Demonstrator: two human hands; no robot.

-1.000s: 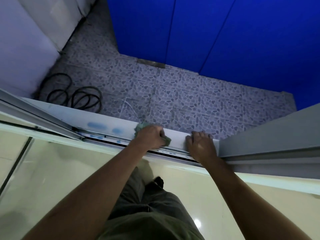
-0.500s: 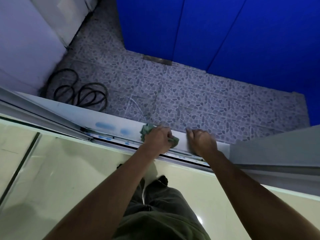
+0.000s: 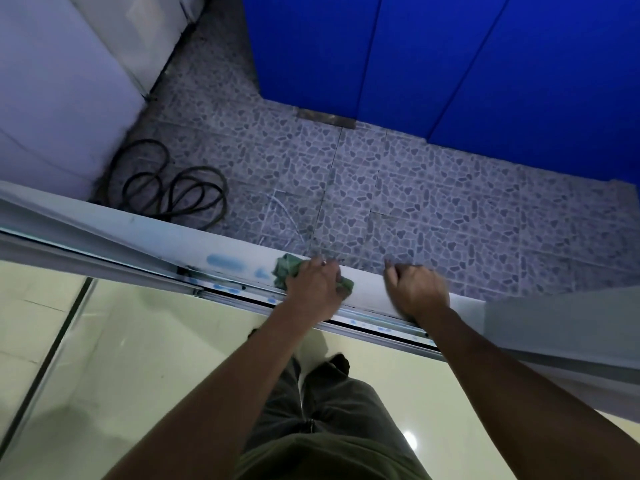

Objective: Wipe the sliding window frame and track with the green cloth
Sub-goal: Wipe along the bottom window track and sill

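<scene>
While left hand (image 3: 313, 284) clamps green cloth (image 3: 284, 268) | right hand (image 3: 417, 289) curled on frame (image 3: 367, 289) | hose (image 3: 173, 188) beyond.

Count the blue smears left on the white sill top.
2: a long blue smear left of the green cloth, a smaller one beside it. The left hand may hide more.

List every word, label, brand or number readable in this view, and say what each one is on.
None: no readable text anywhere.
The blue marks on the white window frame and in the track are smears, not letters.
The green cloth under the left hand, the blue panels and the white appliance show no print.
</scene>
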